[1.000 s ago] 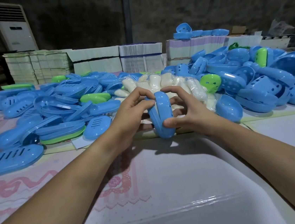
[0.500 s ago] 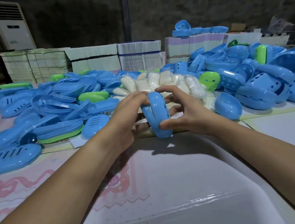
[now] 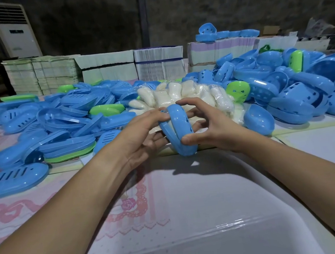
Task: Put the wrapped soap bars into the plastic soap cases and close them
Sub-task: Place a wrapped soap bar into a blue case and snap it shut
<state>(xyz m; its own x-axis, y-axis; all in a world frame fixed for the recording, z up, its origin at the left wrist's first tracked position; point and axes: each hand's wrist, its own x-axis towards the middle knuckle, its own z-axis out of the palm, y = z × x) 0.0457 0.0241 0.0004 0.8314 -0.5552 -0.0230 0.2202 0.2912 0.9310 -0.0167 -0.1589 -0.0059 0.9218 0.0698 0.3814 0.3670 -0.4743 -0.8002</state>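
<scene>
A blue plastic soap case (image 3: 178, 129) stands on edge between my hands, above the table's middle. My left hand (image 3: 142, 136) grips its left side, with fingertips curled over the top rim. From the right, my right hand (image 3: 208, 126) holds it, thumb at the lower end and fingers arched over the top. The two halves sit nearly together, and whatever is inside is hidden. Behind the case lies a heap of white wrapped soap bars (image 3: 181, 93).
Piles of blue and green case lids (image 3: 61, 122) lie on the left, and case bottoms (image 3: 295, 87) are heaped on the right. Stacks of flat cartons (image 3: 105, 69) line the back edge. A white tub (image 3: 214, 215) sits close in front of me.
Both hands and the case shifted slightly left and tilted; the halves look pressed closer together than one second ago.
</scene>
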